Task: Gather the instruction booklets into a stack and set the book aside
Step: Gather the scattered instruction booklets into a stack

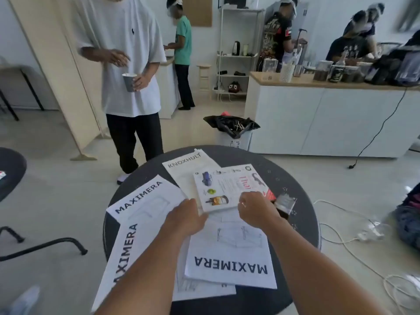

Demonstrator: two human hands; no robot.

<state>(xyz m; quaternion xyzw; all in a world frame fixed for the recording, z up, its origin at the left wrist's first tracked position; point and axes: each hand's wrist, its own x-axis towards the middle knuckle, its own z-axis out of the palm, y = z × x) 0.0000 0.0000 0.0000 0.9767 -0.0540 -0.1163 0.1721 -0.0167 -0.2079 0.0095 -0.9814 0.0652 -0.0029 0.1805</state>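
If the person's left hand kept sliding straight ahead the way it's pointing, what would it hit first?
Most likely the book with the colourful pictures: the left hand points up and right, with its fingertips already at the book's near edge. Whether they touch it is unclear.

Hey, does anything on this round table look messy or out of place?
Yes. The MAXIMERA booklets lie fanned at different angles, overlapping, and one hangs over the table's near-left edge. The illustrated book sits skewed across the KNOXHULT booklet. Nothing looks spilled or torn.
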